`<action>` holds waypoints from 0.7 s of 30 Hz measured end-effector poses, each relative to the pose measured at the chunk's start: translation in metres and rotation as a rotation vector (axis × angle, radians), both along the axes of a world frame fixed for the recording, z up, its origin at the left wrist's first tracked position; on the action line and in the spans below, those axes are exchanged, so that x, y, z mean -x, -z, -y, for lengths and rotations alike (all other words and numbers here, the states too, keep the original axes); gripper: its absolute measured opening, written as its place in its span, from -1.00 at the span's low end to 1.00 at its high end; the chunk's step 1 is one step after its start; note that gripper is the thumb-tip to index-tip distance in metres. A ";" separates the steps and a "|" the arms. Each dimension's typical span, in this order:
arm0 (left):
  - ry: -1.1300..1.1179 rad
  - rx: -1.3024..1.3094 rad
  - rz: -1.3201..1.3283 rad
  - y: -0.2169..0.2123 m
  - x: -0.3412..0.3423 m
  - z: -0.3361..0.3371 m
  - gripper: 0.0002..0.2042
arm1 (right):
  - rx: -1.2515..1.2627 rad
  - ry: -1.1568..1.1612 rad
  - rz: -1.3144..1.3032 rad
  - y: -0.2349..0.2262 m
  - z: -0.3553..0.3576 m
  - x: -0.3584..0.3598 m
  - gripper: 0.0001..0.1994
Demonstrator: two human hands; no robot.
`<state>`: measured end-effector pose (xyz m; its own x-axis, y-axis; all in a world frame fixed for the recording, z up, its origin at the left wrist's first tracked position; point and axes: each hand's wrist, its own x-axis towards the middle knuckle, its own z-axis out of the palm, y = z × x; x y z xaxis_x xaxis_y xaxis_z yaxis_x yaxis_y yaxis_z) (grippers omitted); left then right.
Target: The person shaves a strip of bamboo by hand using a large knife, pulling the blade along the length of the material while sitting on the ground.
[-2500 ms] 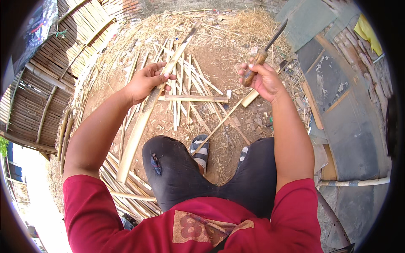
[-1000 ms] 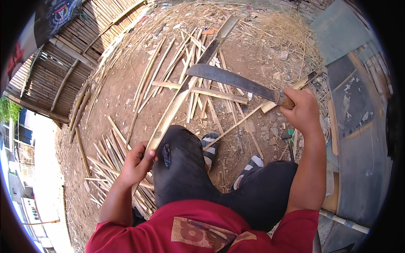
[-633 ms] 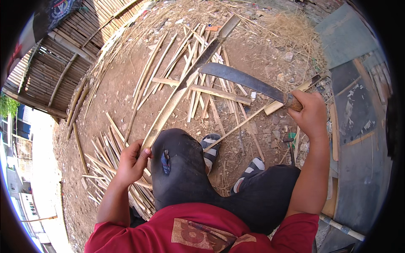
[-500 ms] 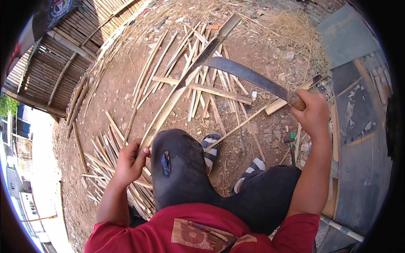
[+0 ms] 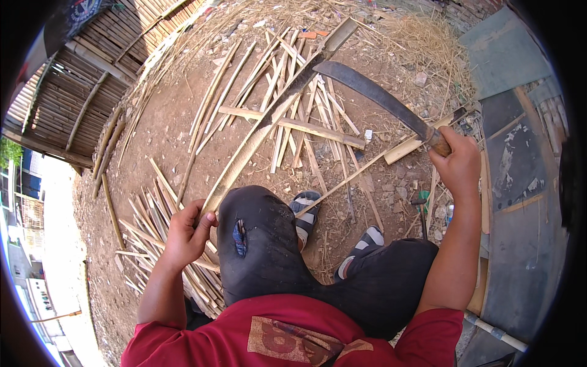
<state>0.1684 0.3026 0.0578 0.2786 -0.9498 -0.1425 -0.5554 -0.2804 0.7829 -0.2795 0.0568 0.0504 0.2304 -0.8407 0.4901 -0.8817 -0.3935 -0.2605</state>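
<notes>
Head view: a seated person holds a long bamboo slat and a machete over bare dirt.

Beside the left knee (image 5: 257,238), the left hand (image 5: 186,232) grasps the near end of the bamboo slat (image 5: 257,137), which runs away from that knee. The right hand (image 5: 455,165) is clenched on the machete (image 5: 379,101) handle, blade raised over split bamboo strips (image 5: 306,116) beyond the knee.

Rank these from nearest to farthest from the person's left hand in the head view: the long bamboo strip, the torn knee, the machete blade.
1. Long bamboo strip: gripped in the left hand.
2. Torn knee: just right of that hand.
3. Machete blade: far upper right, raised by the right hand.
</notes>
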 end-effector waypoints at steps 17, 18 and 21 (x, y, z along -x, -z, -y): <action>-0.017 0.003 -0.011 0.004 0.005 0.002 -0.84 | 0.065 -0.064 -0.063 -0.004 -0.001 -0.010 -0.64; -0.015 -0.003 -0.014 0.004 0.004 0.001 -0.83 | 0.062 -0.037 -0.060 -0.002 0.000 -0.008 -0.65; -0.010 -0.020 -0.033 0.005 0.002 0.000 -0.83 | 0.038 0.000 -0.057 0.001 0.002 -0.003 -0.66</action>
<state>0.1661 0.3025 0.0527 0.2826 -0.9439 -0.1708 -0.5268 -0.3016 0.7947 -0.2761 0.0548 0.0495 0.2587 -0.8215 0.5081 -0.8946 -0.4022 -0.1947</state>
